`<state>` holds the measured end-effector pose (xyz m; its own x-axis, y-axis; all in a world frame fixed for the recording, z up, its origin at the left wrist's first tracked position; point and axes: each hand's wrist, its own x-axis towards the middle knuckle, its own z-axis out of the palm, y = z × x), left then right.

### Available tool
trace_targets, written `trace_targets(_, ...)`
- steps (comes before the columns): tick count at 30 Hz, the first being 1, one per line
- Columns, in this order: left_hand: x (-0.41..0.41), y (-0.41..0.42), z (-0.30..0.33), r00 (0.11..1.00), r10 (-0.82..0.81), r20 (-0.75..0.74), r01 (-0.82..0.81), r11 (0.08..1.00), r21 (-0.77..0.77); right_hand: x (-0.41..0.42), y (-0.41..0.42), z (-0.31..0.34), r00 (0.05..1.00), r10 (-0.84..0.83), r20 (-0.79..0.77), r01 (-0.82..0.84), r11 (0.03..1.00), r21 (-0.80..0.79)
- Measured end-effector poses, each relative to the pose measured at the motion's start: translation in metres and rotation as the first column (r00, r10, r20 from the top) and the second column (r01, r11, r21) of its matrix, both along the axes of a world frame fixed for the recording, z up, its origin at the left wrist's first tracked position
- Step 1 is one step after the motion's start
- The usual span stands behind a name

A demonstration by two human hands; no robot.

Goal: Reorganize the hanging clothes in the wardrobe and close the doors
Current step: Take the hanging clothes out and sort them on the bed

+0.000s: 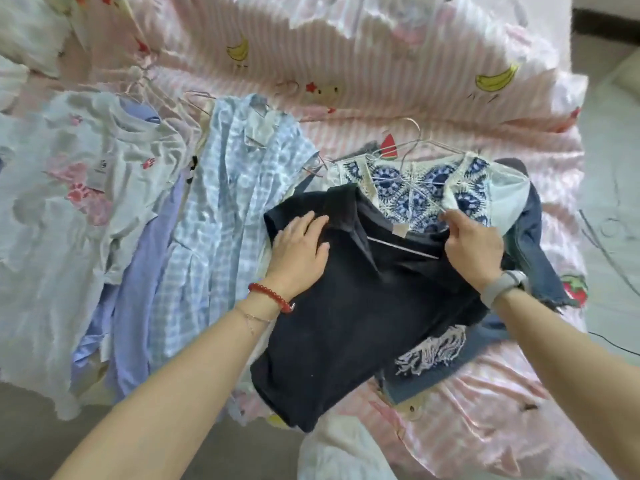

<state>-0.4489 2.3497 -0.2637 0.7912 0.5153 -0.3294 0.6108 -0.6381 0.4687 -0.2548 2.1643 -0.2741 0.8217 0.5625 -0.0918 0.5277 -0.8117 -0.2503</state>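
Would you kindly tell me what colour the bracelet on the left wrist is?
The bracelet is red, made of beads; the head view shows it.

- A home bedroom was indicated by a bed covered in a pink-striped sheet printed with bananas and strawberries (pixel 398 64).
- Garments on thin wire hangers (pixel 414 133) were spread across it.

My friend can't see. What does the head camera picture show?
Two hands work on a dark shirt on a bed: the left hand presses it flat, the right hand pinches its neck by a wire hanger. More clothes lie to the left.
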Motion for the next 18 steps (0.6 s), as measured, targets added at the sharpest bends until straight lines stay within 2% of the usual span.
trace_targets(5,0.049,-0.009,-0.049,0.984,-0.143,-0.105,0.149,0.987,0.057,0.101,0.035,-0.035,0.986,-0.132,0.1,0.139,0.988,-0.066)
trace_targets(9,0.069,-0.009,-0.092,0.948,-0.224,-0.226,0.251,0.963,0.097,0.14,0.067,-0.075,0.979,-0.184,0.087,0.195,0.972,-0.13)
trace_targets(12,0.072,-0.009,-0.117,0.928,-0.227,-0.297,0.265,0.959,0.096,0.136,0.079,-0.102,0.967,-0.253,0.042,0.256,0.96,-0.111)
trace_targets(14,0.072,-0.007,-0.127,0.921,-0.229,-0.316,0.267,0.96,0.082,0.12,0.081,-0.117,0.97,-0.241,-0.014,0.24,0.969,-0.055)
trace_targets(18,0.067,-0.005,-0.129,0.943,-0.214,-0.255,0.23,0.972,0.037,0.091,0.084,-0.126,0.984,-0.174,-0.027,0.171,0.983,-0.07)
